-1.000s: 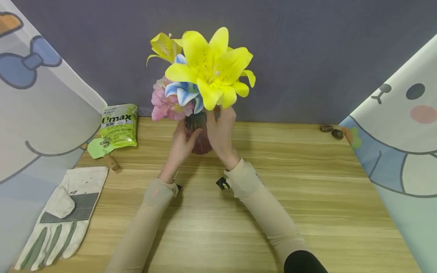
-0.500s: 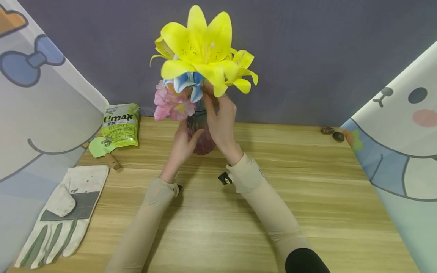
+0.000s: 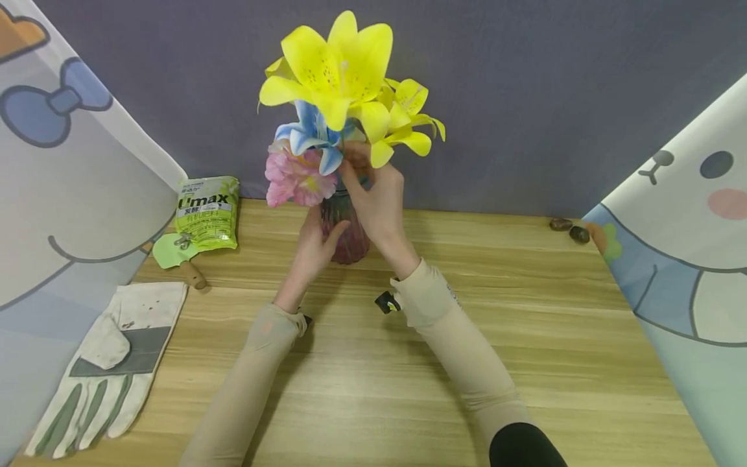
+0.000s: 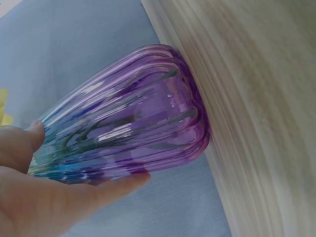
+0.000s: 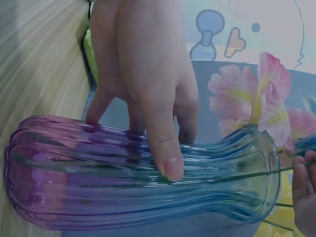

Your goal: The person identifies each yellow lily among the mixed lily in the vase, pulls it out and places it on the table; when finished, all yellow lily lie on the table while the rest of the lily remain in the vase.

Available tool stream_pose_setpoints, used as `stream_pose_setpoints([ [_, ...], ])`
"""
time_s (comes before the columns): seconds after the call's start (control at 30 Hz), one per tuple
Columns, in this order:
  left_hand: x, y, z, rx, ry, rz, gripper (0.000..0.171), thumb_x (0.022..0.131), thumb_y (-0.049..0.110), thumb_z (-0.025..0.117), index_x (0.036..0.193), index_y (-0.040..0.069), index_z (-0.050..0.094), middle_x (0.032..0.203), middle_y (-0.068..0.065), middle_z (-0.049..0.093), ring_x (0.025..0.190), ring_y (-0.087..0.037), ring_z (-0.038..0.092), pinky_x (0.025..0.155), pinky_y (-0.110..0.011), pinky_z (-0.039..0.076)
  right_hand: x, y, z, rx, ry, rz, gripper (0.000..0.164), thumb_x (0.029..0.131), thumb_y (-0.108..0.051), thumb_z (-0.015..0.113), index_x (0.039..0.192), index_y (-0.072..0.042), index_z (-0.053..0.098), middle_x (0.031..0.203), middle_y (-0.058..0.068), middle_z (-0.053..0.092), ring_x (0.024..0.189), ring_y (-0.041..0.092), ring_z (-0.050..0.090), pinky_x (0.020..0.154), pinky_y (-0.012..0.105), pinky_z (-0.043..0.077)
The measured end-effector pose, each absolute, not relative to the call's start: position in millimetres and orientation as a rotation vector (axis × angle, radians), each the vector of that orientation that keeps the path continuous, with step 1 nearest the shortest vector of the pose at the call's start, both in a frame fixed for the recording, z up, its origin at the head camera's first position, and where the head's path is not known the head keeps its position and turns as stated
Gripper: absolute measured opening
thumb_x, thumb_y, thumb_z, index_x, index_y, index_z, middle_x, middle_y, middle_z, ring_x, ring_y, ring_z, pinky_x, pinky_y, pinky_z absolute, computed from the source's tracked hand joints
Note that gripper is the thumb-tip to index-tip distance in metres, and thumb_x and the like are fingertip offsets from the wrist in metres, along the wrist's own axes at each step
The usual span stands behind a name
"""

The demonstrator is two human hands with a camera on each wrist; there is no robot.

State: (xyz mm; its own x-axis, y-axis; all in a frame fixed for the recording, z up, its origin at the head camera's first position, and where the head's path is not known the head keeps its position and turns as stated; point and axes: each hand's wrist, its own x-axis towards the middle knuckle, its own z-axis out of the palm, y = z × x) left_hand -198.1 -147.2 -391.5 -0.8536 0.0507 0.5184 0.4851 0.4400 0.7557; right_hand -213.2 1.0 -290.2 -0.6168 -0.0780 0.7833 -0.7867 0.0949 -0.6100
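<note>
A ribbed glass vase (image 5: pixel 118 182), purple at its base and blue towards its mouth, stands on the table near the back edge. My left hand (image 3: pixel 315 246) holds it round the body, with the thumb along the glass. Green stems show through the wall in the left wrist view. Yellow lilies (image 3: pixel 344 65), a blue-and-white flower (image 3: pixel 312 136) and a pink flower (image 3: pixel 297 178) rise above the mouth. Just over the rim, my right hand (image 3: pixel 379 198) pinches a green flower stem (image 5: pixel 252 174). Petals partly hide those fingertips in the head view.
On the left lie a green Umax bag (image 3: pixel 207 217), a small trowel (image 3: pixel 172 253) with a wooden handle, and a work glove (image 3: pixel 111 366). Two dark stones (image 3: pixel 569 230) sit at the back right. A grey backdrop (image 3: pixel 502 117) rises behind the table (image 3: pixel 525 324).
The large yellow lily tipped upward and then shifted left, uncovering a smaller yellow lily on the right. My right hand moved slightly up at the vase's mouth. My left hand stayed on the vase.
</note>
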Motion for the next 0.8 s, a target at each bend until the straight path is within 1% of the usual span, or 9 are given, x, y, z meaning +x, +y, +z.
stream_pose_setpoints([
  [0.17,-197,-147,-391,-0.457,-2.268,-1.377,0.075,0.104,0.005,0.069,0.162,-0.013,0.025,0.164,-0.033,0.037,0.154,-0.041,0.035,0.128,-0.045,0.027,-213,3,-290,0.867,-1.838,1.532,0.027,0.107,0.000,0.063,0.131,0.005,0.072,0.113,0.018,0.077,0.094,0.025,0.072,0.084,0.030,0.057],
  [0.23,-196,-147,-391,-0.461,-2.268,-1.375,0.075,0.104,0.005,0.069,0.162,-0.013,0.024,0.163,-0.033,0.037,0.154,-0.041,0.035,0.128,-0.046,0.027,-212,2,-290,0.872,-1.841,1.557,0.028,0.107,-0.001,0.063,0.133,0.006,0.071,0.114,0.019,0.076,0.096,0.026,0.072,0.085,0.030,0.058],
  [0.33,-197,-148,-392,-0.462,-2.270,-1.381,0.075,0.104,0.005,0.069,0.162,-0.013,0.024,0.163,-0.033,0.036,0.154,-0.042,0.034,0.128,-0.047,0.027,-209,0,-292,0.855,-1.829,1.617,0.027,0.106,0.001,0.065,0.131,0.009,0.068,0.113,0.020,0.075,0.098,0.028,0.072,0.086,0.031,0.058],
  [0.43,-197,-148,-393,-0.456,-2.274,-1.394,0.075,0.105,0.005,0.068,0.162,-0.013,0.023,0.164,-0.033,0.036,0.154,-0.042,0.034,0.128,-0.048,0.028,-206,-2,-297,0.833,-1.758,1.734,0.022,0.103,0.005,0.067,0.125,0.011,0.067,0.111,0.023,0.073,0.101,0.031,0.071,0.090,0.035,0.059],
  [0.57,-197,-148,-393,-0.443,-2.282,-1.404,0.072,0.105,0.005,0.068,0.161,-0.012,0.026,0.161,-0.033,0.039,0.153,-0.043,0.037,0.127,-0.047,0.029,-200,-6,-305,0.772,-1.617,1.869,0.020,0.101,0.010,0.067,0.120,0.014,0.068,0.111,0.028,0.072,0.104,0.033,0.071,0.094,0.040,0.059],
  [0.63,-198,-148,-393,-0.444,-2.281,-1.396,0.071,0.104,0.004,0.068,0.159,-0.013,0.028,0.159,-0.034,0.042,0.151,-0.044,0.039,0.127,-0.047,0.030,-198,-7,-308,0.726,-1.573,1.874,0.022,0.102,0.010,0.065,0.123,0.015,0.067,0.116,0.028,0.072,0.107,0.032,0.072,0.095,0.040,0.059],
  [0.67,-198,-148,-393,-0.448,-2.278,-1.388,0.070,0.104,0.004,0.069,0.159,-0.014,0.029,0.158,-0.035,0.042,0.150,-0.045,0.040,0.127,-0.047,0.030,-198,-8,-309,0.707,-1.560,1.869,0.021,0.103,0.008,0.064,0.123,0.015,0.067,0.115,0.028,0.072,0.104,0.030,0.071,0.092,0.039,0.059],
  [0.73,-198,-148,-394,-0.455,-2.269,-1.361,0.069,0.103,0.003,0.070,0.157,-0.016,0.030,0.155,-0.037,0.045,0.148,-0.046,0.042,0.126,-0.048,0.032,-198,-9,-310,0.671,-1.547,1.852,0.023,0.105,0.006,0.063,0.126,0.014,0.067,0.117,0.027,0.072,0.103,0.030,0.072,0.089,0.039,0.061],
  [0.8,-198,-148,-395,-0.464,-2.259,-1.343,0.070,0.103,0.002,0.070,0.157,-0.017,0.030,0.154,-0.038,0.045,0.147,-0.047,0.043,0.125,-0.049,0.033,-198,-10,-309,0.659,-1.536,1.819,0.024,0.106,0.006,0.061,0.128,0.014,0.065,0.119,0.027,0.071,0.105,0.032,0.072,0.090,0.039,0.061],
])
